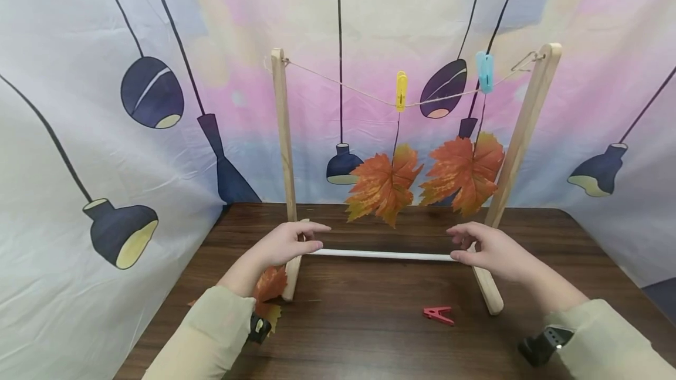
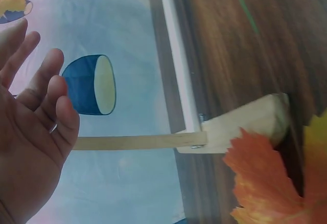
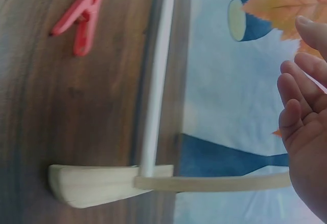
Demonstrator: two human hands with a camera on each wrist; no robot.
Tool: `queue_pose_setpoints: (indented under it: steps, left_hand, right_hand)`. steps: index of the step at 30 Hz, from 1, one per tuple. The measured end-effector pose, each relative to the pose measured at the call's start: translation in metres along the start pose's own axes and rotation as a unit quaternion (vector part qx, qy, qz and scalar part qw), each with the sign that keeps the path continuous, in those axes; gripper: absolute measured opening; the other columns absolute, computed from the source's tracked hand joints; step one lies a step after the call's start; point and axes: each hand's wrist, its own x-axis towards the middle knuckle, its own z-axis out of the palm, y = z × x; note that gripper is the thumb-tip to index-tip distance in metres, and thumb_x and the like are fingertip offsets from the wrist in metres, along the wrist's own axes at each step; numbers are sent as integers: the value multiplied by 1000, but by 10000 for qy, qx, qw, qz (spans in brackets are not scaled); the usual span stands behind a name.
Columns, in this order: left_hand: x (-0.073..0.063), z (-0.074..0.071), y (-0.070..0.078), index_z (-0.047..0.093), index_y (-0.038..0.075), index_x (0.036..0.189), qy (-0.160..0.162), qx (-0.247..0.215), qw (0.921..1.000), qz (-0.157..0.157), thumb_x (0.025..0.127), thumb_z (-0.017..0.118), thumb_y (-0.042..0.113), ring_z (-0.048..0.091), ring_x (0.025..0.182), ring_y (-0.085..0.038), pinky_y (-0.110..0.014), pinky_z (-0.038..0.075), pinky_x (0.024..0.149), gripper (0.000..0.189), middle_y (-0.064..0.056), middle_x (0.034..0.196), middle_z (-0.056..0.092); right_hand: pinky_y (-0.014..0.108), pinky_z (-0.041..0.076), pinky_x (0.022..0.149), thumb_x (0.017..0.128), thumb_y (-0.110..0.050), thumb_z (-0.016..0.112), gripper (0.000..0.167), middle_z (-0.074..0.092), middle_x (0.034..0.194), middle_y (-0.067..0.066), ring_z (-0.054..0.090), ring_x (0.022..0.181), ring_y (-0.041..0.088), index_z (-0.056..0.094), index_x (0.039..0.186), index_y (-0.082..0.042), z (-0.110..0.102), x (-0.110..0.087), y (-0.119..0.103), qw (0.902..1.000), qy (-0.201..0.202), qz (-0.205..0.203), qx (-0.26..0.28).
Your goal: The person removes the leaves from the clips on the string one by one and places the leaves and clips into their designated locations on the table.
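My left hand (image 1: 285, 242) hovers by the left post (image 1: 286, 145) of a wooden stand, fingers loosely extended and holding nothing. Likewise empty, my right hand (image 1: 491, 249) is beside the right post (image 1: 523, 133) with its fingers slightly bent. A white rod (image 1: 385, 255) joins the two feet low down between the hands. On the string (image 1: 343, 84) above, a yellow clothespin (image 1: 401, 91) and a light blue clothespin (image 1: 485, 73) each hold an orange artificial leaf, one left (image 1: 385, 183) and one right (image 1: 467, 172).
A red clothespin (image 1: 439, 315) lies on the dark wooden table (image 1: 369, 339) in front of the rod. Another orange leaf (image 1: 270, 286), partly hidden by my left forearm, lies beside the left foot (image 1: 292, 280). Behind hangs a cloth (image 1: 338, 10) printed with lamps.
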Motion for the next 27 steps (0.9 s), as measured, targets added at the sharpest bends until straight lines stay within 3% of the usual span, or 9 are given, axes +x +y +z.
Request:
queue_pose_setpoints:
  steps: [6,11,20,27]
  left_hand:
    - [9,-6,6,57,30,129,138,135,9997,-178,93,56,42,53,74,-17,-35,45,64,38,3,99,59]
    - [11,-11,15,56,33,129,163,64,9995,-266,92,57,43,54,80,-17,-36,45,69,38,2,103,58]
    - [15,-21,22,54,26,132,246,206,9994,-131,92,57,43,53,79,-18,-36,45,69,43,-1,103,59]
    - [20,-25,31,54,28,132,397,-113,9991,-121,93,56,42,57,88,-19,-39,46,75,42,0,104,60]
  right_hand:
    - [26,44,66,87,-37,66,45,58,102,-5,53,86,11,57,124,-11,-9,5,-12,9999,59,-94,56]
    - [26,43,66,88,-36,65,43,58,100,-6,53,85,9,57,124,-12,-14,8,-18,9998,93,-137,85]
    - [26,45,65,88,-33,66,44,59,99,-4,55,83,9,57,124,-10,-26,16,-25,9994,167,-215,199]
    - [27,46,69,89,-32,65,42,60,101,-1,56,85,11,56,125,-12,-34,18,-30,9992,296,-113,250]
